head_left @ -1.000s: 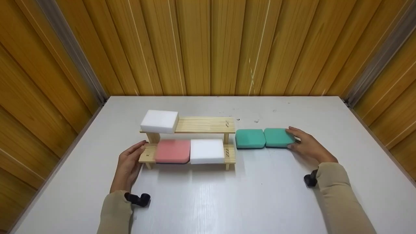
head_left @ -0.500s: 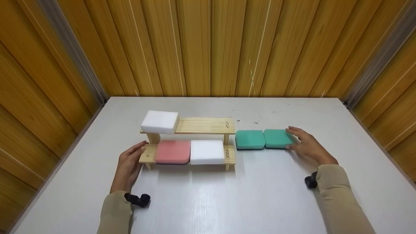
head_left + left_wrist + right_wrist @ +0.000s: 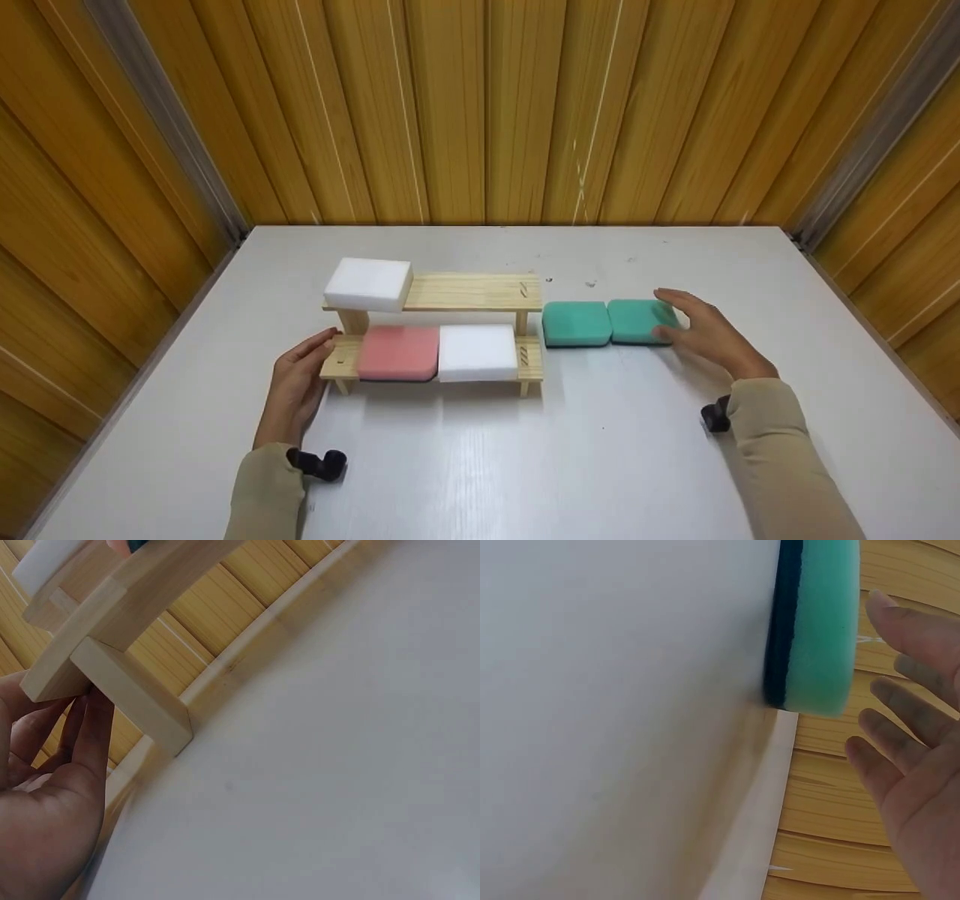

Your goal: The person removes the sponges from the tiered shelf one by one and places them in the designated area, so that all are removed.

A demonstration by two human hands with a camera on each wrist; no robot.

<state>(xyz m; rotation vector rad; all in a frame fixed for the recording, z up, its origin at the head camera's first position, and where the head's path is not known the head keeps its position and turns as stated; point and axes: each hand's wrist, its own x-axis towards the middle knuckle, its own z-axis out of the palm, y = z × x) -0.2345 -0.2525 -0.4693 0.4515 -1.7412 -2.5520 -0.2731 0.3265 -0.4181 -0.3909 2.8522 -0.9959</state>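
My left hand (image 3: 297,382) pinches the left end of the lower plank of a two-tier wooden shelf (image 3: 472,292); in the left wrist view its fingers (image 3: 94,727) reach under the plank beside a leg. A pink sponge (image 3: 399,351) with a dark underside and a white foam block (image 3: 478,351) lie side by side on the lower tier. Another white block (image 3: 369,282) sits at the left of the upper tier. Right of the shelf, two green sponges (image 3: 576,322) lie nearly touching. My right hand (image 3: 709,334) hovers over the outer green sponge (image 3: 825,630), fingers spread and apart from it in the right wrist view.
Everything stands on a white table (image 3: 465,465). Wood-patterned panels (image 3: 480,112) rise behind and at both sides. A black wrist camera (image 3: 319,463) is strapped to each sleeve.
My right hand has let go of the outer green sponge's right end, and its fingers have shifted slightly left above it. The left hand, shelf and sponges stay in place.
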